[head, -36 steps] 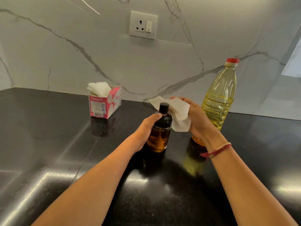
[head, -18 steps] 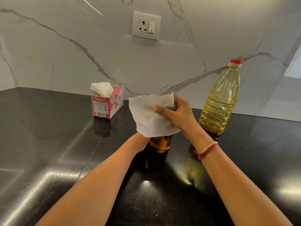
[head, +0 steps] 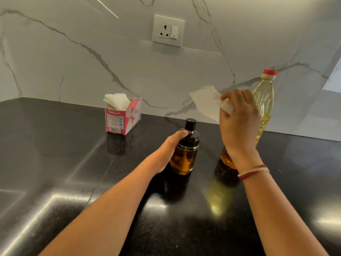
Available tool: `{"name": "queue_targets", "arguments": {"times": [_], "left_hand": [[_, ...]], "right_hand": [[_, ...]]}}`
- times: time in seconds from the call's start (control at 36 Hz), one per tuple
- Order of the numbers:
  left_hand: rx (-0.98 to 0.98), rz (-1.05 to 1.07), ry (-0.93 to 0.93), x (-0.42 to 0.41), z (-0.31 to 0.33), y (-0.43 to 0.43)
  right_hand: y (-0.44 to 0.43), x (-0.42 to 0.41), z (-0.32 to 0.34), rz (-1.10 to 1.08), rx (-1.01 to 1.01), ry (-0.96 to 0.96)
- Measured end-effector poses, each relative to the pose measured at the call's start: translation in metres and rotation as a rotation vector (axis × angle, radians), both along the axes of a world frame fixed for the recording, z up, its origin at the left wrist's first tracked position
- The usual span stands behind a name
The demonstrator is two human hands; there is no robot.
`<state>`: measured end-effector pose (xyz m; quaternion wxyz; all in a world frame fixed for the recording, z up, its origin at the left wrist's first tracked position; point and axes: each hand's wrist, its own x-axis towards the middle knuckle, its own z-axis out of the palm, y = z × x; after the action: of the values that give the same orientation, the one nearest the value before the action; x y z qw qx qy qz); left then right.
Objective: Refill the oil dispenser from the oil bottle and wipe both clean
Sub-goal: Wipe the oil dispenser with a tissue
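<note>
On the glossy black counter, the left hand wraps the small amber glass oil dispenser with a black cap, standing upright. Right of the dispenser, the raised right hand pinches a crumpled white tissue. Behind that hand stands the tall clear plastic oil bottle with a red cap; far left of the dispenser sits a pink tissue box.

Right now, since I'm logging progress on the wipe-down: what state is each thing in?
oil dispenser: upright, capped, amber oil inside, gripped by left hand
oil bottle: upright, red cap on
tissue: crumpled, held up in right hand
tissue box: open, tissues sticking out
wall socket: nothing plugged in
</note>
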<state>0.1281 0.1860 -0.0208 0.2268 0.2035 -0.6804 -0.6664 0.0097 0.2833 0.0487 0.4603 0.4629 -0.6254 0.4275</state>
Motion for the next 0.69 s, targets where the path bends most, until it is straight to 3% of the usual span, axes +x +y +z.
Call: {"name": "queue_targets", "arguments": {"times": [0.06, 0.17, 0.19, 0.31, 0.5, 0.61, 0.69], "left_hand": [[0.006, 0.004, -0.004, 0.000, 0.000, 0.000], [0.016, 0.011, 0.033, -0.003, -0.003, -0.002], [0.020, 0.016, 0.044, -0.003, -0.004, -0.002], [0.024, 0.033, 0.055, -0.005, -0.007, -0.003], [0.017, 0.018, 0.039, -0.005, -0.006, -0.004], [-0.002, -0.012, 0.032, -0.004, -0.006, -0.006], [0.011, 0.011, 0.041, -0.006, -0.007, -0.006]], "right_hand": [[-0.011, 0.005, -0.004, 0.140, 0.087, -0.190], [-0.034, 0.017, -0.012, 0.767, 0.330, -0.921], [-0.037, 0.017, -0.015, 0.866, 0.359, -1.029], [-0.036, 0.015, -0.019, 0.941, 0.450, -1.076], [-0.032, -0.005, -0.021, 1.143, 0.387, -1.214], [-0.027, -0.012, -0.022, 1.157, 0.353, -1.202], [-0.028, -0.003, -0.022, 1.111, 0.444, -1.111]]}}
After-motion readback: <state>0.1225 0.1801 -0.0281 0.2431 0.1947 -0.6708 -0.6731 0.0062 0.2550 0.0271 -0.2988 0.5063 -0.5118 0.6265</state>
